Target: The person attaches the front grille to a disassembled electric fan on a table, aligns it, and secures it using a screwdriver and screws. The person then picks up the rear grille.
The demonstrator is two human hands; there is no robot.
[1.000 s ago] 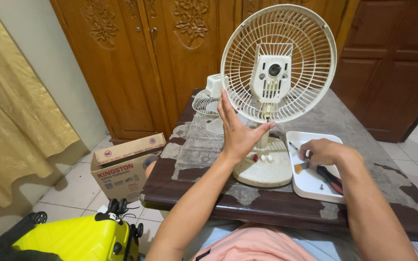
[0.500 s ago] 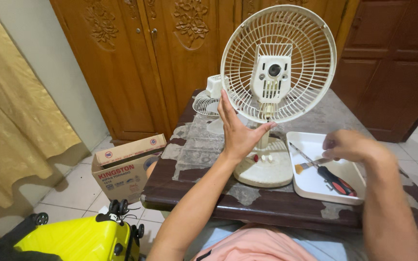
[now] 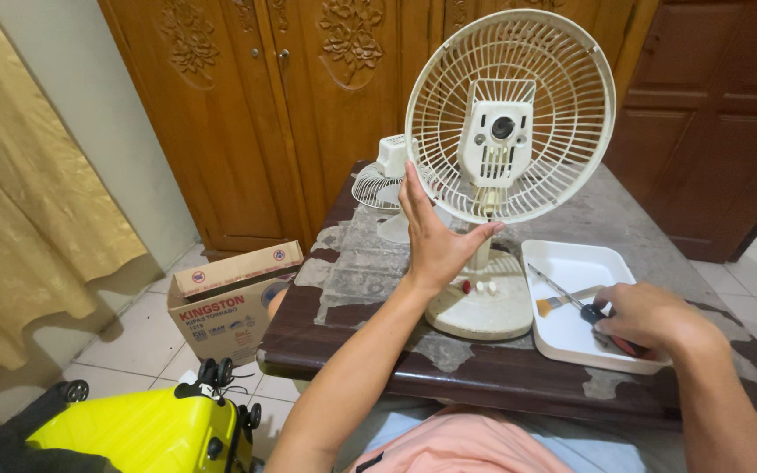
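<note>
While a peach-coloured garment fills the bottom edge, two bare forearms reach out over a dark, worn counter (image 3: 484,372) with flaking patches. The right hand (image 3: 650,317) is closed down on the black-and-red handle of a screwdriver (image 3: 604,326) lying in a shallow white tray (image 3: 571,263); a small flat brush (image 3: 562,300) lies beside it in the same tray. The left hand (image 3: 435,241) is open, fingers spread, its palm against the lower left of a cream desk fan (image 3: 505,123), thumb by the neck.

The fan stands upright on its round base just left of the tray, blades absent, only the thin rear grille and motor housing showing. It looks light and top-heavy; the plastic ribs would likely flex or snap, so the neck or base seems the safer place to take hold.

Behind it sits a smaller white fan (image 3: 383,175). On the tiled floor to the left are a cardboard box (image 3: 229,302) and a yellow suitcase (image 3: 146,434). Farther back stand carved wooden wardrobe doors (image 3: 308,88) and a golden curtain (image 3: 28,193).
</note>
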